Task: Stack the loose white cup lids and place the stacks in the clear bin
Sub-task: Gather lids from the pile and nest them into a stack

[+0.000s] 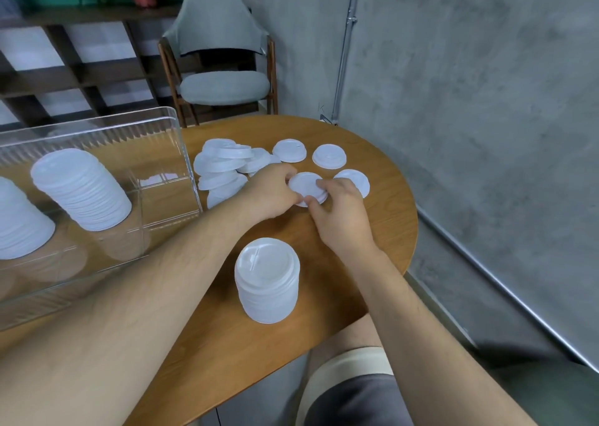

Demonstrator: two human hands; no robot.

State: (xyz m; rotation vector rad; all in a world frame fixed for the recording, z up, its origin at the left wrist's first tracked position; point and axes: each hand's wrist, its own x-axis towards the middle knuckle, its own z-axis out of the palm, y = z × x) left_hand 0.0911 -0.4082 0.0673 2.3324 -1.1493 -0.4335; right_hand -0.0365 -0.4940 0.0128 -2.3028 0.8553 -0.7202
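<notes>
Fingers (pixel 324 184) | left hand (pixel 272 189) + right hand (pixel 340 221) pinching short lid stack (pixel 304 182) | on table (pixel 389 228)

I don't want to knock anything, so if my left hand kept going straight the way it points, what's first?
The left hand grips the small lid stack; pushing on, it would likely meet the right hand gripping its far side.
</notes>
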